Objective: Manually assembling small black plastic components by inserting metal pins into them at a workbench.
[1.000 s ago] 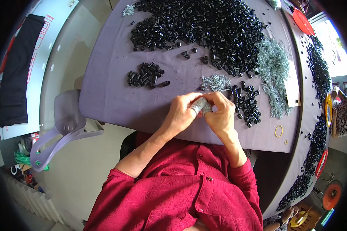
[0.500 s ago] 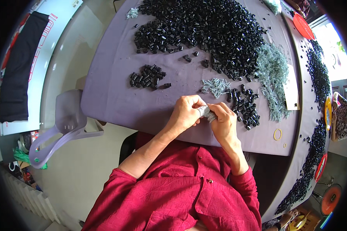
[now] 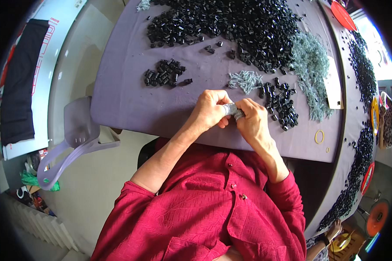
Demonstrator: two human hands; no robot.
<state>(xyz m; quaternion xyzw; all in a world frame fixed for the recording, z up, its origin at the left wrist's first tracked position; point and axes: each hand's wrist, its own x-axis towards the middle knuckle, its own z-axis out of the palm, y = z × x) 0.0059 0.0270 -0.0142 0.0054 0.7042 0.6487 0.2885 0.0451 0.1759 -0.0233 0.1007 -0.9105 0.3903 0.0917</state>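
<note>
My left hand [image 3: 211, 108] and my right hand [image 3: 251, 116] meet just above the table's near edge, fingertips pinched together. Grey wrapping [image 3: 229, 108] shows about the fingertips, seemingly around the fingers. Whatever the fingers hold is too small and hidden to make out. Just beyond the hands lies a small heap of silver screws [image 3: 245, 81]. To the right of it, close to my right hand, is a group of short black plastic pieces [image 3: 279, 103]. Another small group of black pieces [image 3: 164, 72] lies further left.
A large pile of black pieces [image 3: 231, 26] covers the table's [image 3: 122, 87] far side, with a long heap of screws [image 3: 311, 74] at its right. Rubber bands [image 3: 319, 137] lie at the right. A grey-purple dustpan-like scoop [image 3: 80, 122] stands left. Another person's hand [image 3: 334, 230] shows lower right.
The view has shifted, so the table and its heaps sit slightly higher. Both hands stay pinched together at the same place over the table, with fingers slightly rearranged.
</note>
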